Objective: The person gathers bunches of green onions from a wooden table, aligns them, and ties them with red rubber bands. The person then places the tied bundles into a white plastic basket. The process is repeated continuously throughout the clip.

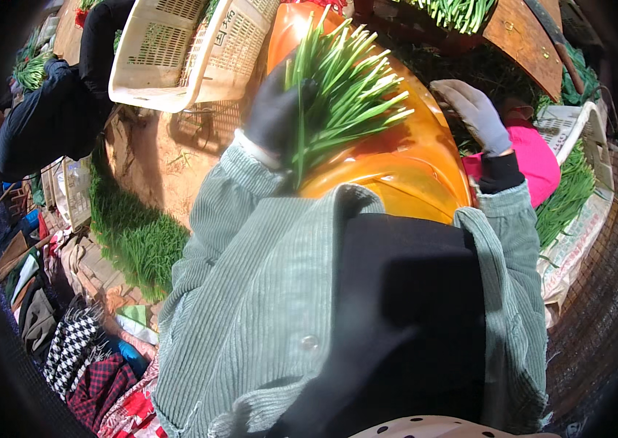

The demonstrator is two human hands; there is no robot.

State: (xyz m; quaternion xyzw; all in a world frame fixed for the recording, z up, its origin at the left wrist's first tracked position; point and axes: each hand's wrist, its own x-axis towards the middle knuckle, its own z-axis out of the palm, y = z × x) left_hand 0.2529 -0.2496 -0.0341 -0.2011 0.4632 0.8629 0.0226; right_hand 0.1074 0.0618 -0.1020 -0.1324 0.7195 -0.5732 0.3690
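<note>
My left hand [276, 112], in a black glove, grips a thick bunch of green garlic chives [341, 82]. The pale cut ends fan out towards the upper right. Under the bunch, a shiny orange waterproof apron [391, 169] covers my lap. My right hand [470, 112], in a pale grey glove, is held beside the apron's right edge with its fingers extended and slightly curved. Nothing shows in it, though its palm side is partly hidden. Bright pink cloth [533, 159] lies just beyond the right wrist.
A cream plastic crate [199, 82] stands at upper left, near a person in dark clothing [57, 115]. More chives [144, 252] lie on the ground at left; others [566, 191] fill a white crate [596, 128] at right. A wooden board [525, 44] holds chives at the top.
</note>
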